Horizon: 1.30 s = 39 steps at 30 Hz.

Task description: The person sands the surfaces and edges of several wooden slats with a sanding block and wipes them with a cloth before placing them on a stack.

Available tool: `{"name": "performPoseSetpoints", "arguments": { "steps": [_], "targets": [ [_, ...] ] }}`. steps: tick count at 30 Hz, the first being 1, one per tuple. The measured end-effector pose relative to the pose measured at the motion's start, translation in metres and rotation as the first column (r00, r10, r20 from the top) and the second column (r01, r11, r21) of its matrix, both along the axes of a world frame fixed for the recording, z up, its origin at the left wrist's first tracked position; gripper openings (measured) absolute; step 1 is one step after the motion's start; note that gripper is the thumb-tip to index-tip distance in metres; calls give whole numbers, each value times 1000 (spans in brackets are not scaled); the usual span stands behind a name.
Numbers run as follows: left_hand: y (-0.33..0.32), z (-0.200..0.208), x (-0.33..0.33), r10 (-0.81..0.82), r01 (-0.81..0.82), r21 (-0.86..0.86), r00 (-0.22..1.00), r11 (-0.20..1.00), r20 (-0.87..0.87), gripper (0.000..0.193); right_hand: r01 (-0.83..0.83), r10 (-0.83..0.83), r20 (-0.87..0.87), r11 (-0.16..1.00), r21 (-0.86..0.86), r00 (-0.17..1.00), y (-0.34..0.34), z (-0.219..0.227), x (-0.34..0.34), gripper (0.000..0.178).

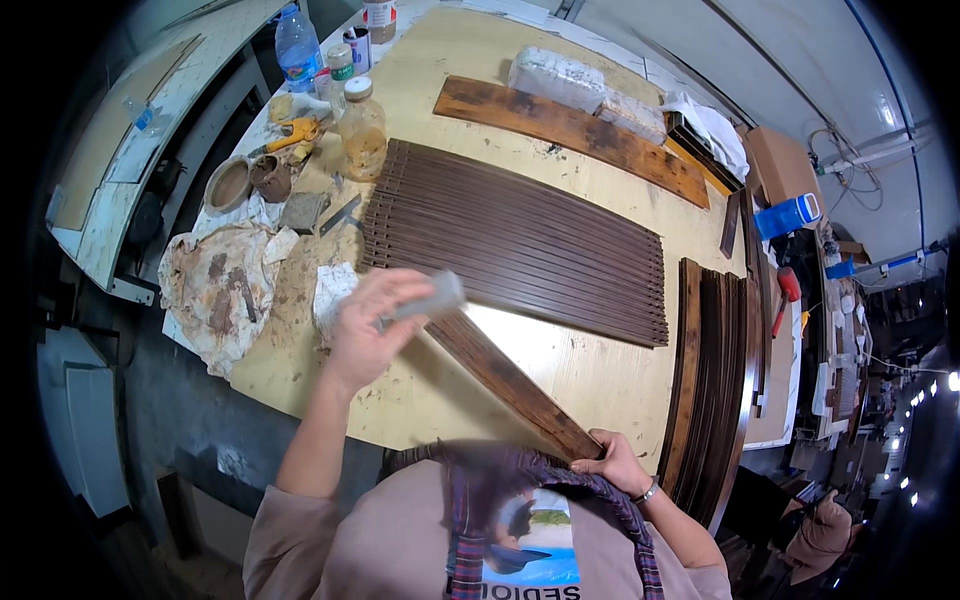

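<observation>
My left hand is closed around a pale grey block, blurred by motion, which looks like a sanding block. It is over the far end of a brown wooden strip with dark patches; whether the block touches the wood I cannot tell. My right hand grips the strip's near end close to my body, thumb on top. The strip slants across the table's near side. Just beyond it lies a row of dark brown slats, side by side with notched ends.
On the left are a stained cloth, a round bowl, a glass jar and a water bottle. A stained board lies at the back beside wrapped blocks. Stacked dark strips stand at right, near a red-headed hammer.
</observation>
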<state>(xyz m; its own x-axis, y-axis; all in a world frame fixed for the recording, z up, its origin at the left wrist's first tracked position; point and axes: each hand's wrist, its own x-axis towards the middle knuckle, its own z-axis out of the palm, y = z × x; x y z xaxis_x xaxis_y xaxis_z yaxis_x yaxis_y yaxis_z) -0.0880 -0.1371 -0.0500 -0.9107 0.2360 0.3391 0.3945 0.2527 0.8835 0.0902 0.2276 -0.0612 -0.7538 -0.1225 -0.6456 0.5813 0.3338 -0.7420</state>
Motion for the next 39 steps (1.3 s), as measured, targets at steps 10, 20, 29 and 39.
{"name": "performPoseSetpoints", "arguments": {
  "steps": [10, 20, 29, 39],
  "targets": [
    [3, 2, -8, -160, 140, 124, 973, 982, 167, 33, -89, 90, -30, 996, 19, 996, 3, 1, 13, 24],
    [23, -9, -6, -201, -4, 543, 927, 839, 316, 29, -153, 153, 30, 988, 12, 988, -3, 1, 10, 43],
    [70, 7, -13, -108, -157, 728, 947, 667, 303, 29, -67, 60, -30, 942, -329, 998, -15, -20, 5, 41],
    [67, -40, -7, -134, -322, 663, 831, 675, 540, 25, 355, -512, -409, 845, -401, 755, 13, 81, -111, 23]
  ]
}}
